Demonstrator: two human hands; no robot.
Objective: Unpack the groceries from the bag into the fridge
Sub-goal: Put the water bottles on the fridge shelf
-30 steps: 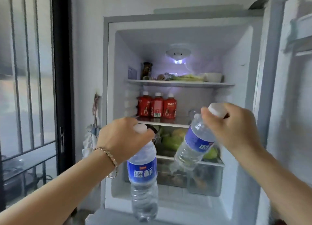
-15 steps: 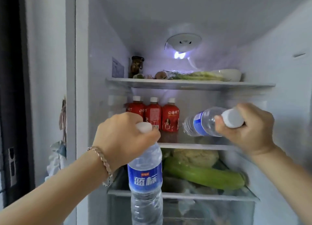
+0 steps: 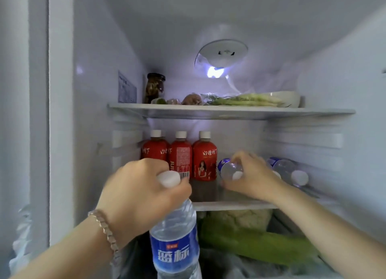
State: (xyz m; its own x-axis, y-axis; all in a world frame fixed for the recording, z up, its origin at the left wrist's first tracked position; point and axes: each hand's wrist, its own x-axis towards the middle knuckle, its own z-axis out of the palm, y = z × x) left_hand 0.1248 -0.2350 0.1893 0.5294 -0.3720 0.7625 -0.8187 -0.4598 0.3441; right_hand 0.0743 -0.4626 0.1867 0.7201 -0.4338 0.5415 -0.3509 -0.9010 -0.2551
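Item one: upright water bottle, full, clear plastic with a blue label. The left hand is gripping it by the neck, fingers curling tight under the white cap, and it is hanging in front of the open fridge, below the middle shelf. Item two: lying water bottle, resting on its side on that shelf with its cap facing outward. The right hand is holding it, fingers wrapping over the shoulder end. Handling, by judgement: both are looking heavy for their size, thin-walled and likely to dent and slide under a squeeze, and a bottle on its side may be rolling. The stiff neck or the labelled waist is offering the surest hold. Shelf contents: three red drink bottles standing at the left, just beside item two, and a stored water bottle lying at the right. The top shelf is carrying a dark jar, leafy greens and a white bowl. Below the middle shelf, a cauliflower and a long green vegetable are lying together.
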